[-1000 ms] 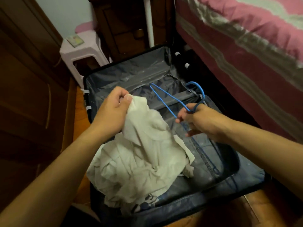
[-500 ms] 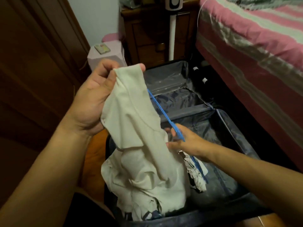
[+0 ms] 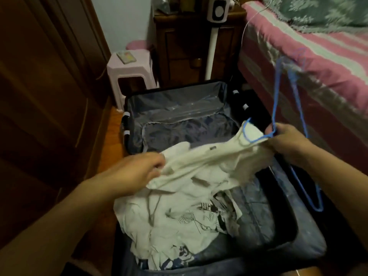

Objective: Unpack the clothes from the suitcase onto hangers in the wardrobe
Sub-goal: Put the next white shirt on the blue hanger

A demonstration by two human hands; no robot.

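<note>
An open dark blue suitcase [image 3: 179,108] lies on the floor. A white shirt [image 3: 209,162] is stretched across it between my hands. My left hand [image 3: 139,170] grips one end of the shirt. My right hand [image 3: 286,142] holds thin blue wire hangers [image 3: 275,92] together with the shirt's other end. One hanger arm sits inside the shirt's opening near that hand; the hook points up toward the bed and another loop hangs below my wrist. More white clothes with dark prints [image 3: 189,222] lie crumpled in the near half of the suitcase.
A dark wooden wardrobe door [image 3: 39,96] runs along the left. The bed with a pink striped cover [image 3: 318,62] is close on the right. A pink stool [image 3: 129,66] with a small flat object, a wooden nightstand [image 3: 189,46] and a white pole [image 3: 213,46] stand behind the suitcase.
My left hand has dropped from chest height down over the suitcase, still holding the shirt. My right hand has swung right with the hangers, pulling the shirt out sideways.
</note>
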